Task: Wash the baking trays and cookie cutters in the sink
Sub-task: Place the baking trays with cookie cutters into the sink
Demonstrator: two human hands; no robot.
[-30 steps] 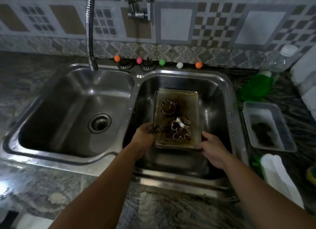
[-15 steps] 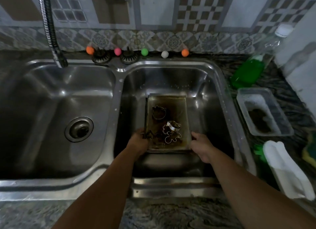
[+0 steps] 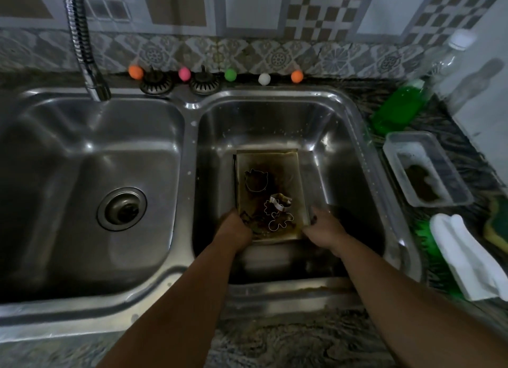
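A: Two hands, one load. My left hand closes on the near-left corner of the baking tray, my right hand on its near-right edge; both are curled shut around the rim. The tray sits low in the right basin of the sink, at 12 o'clock from me.

B: And the cookie cutters?

A: Three at least lie loose on the tray: a round-eared cutter at its centre, a bent cutter and a lobed cutter overlapping toward 6 o'clock.

B: Principal hazard?

A: Tilt. I judge that if either hand drops first, the cutters slide off into the basin. The surface looks greasy, so my grip may slip too.

B: Others?

A: More than one tray may be stacked here; I cannot tell. The faucet hose hangs at 10 o'clock over the left basin, so rinsing here means swinging it across.
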